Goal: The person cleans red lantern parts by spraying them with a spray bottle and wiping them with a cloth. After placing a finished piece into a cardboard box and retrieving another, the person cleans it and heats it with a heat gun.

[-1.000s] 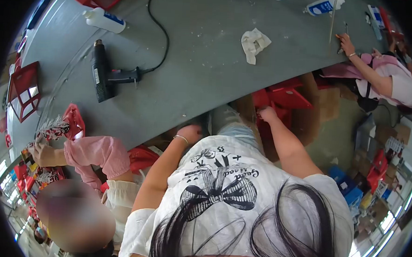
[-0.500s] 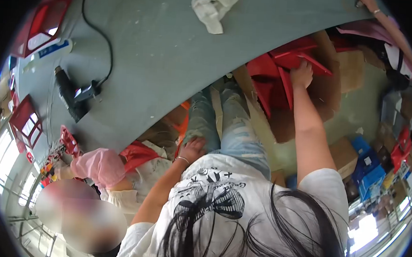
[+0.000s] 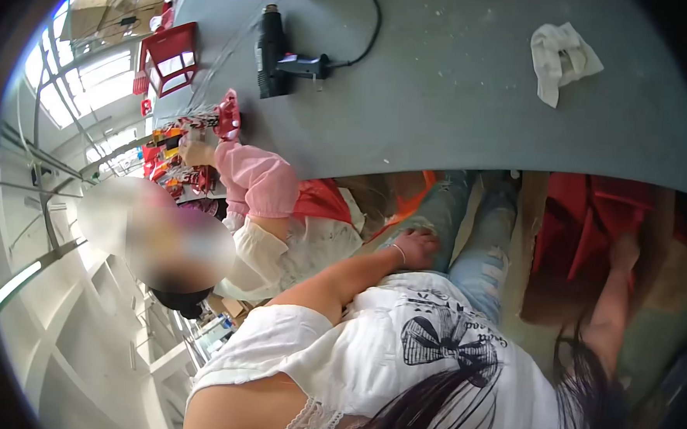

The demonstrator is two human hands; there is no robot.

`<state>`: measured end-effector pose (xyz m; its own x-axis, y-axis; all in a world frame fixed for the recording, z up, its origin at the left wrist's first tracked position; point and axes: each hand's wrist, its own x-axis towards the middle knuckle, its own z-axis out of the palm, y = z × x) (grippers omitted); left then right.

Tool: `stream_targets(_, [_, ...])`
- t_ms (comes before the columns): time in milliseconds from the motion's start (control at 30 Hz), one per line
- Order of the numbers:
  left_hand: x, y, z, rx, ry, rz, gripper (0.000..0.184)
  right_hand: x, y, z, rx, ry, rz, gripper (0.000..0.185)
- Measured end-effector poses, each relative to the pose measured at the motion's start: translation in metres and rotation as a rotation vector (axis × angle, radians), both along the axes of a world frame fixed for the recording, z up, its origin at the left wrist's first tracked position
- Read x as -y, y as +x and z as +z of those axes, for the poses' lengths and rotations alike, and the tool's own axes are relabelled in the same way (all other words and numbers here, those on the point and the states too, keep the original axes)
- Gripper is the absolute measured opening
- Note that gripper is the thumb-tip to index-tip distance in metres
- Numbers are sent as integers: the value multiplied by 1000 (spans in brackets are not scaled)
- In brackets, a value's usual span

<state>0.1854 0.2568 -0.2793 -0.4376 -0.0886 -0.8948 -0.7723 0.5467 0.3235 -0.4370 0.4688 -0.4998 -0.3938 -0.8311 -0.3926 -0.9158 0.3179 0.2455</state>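
My left hand (image 3: 418,248) lies on my thigh, over the torn jeans, with its fingers spread and nothing held. To the right of my legs, my right hand (image 3: 625,252) reaches down into a cardboard box (image 3: 560,302) below the table edge. It touches the red flat-sided pieces (image 3: 568,226) in there. Its fingers are blurred and partly hidden, so I cannot make out whether they grip one.
On the grey table (image 3: 435,87) lie a black heat gun (image 3: 274,55) with its cord and a crumpled white cloth (image 3: 561,61). A red frame-like piece (image 3: 167,58) stands at the far left. A co-worker in pink sleeves (image 3: 256,179) sits close on my left.
My view has turned left, so the table, box and co-worker appear shifted right. My right hand stays among the red pieces in the box; my left hand remains on my thigh.
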Motion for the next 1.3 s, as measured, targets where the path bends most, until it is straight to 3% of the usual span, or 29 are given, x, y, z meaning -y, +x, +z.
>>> stream_targets(67, [7,-12,4,6,2,4,57,-13,15,36,-39,98,-151,20])
stream_targets(200, [17,-23,6,3,-17,44,56,-19,40,131,73,-30,-487,29])
stream_targets(333, [31,-34,9,-3,-51,144,53,-78,-8,117,106,-31,-534,26])
stream_targets(400, [43,-43,9,-11,-66,191,50,-78,-14,143,202,-105,-537,25])
stream_targets(500, [61,-59,32,-49,-39,309,46,-84,-29,171,443,-401,-666,26])
stream_targets(633, [95,-75,56,-233,71,482,45,-17,24,306,426,-473,-702,37])
stream_targets(767, [128,-96,89,-420,170,539,44,2,14,416,499,-643,-759,46])
stream_targets(933, [180,-123,140,-675,256,612,39,25,-4,535,805,-1344,-1016,48])
stream_targets(1033, [204,-131,164,-778,345,753,38,56,-18,561,824,-1468,-1128,48])
stream_targets(1100, [229,-131,192,-887,368,857,38,76,-30,543,1099,-1500,-1250,48])
stream_targets(1200, [259,-123,205,-1093,514,1029,47,159,31,525,1447,-1394,-1268,53])
stream_targets(1300, [289,-109,236,-1234,490,1212,54,243,107,506,1514,-1306,-1329,48])
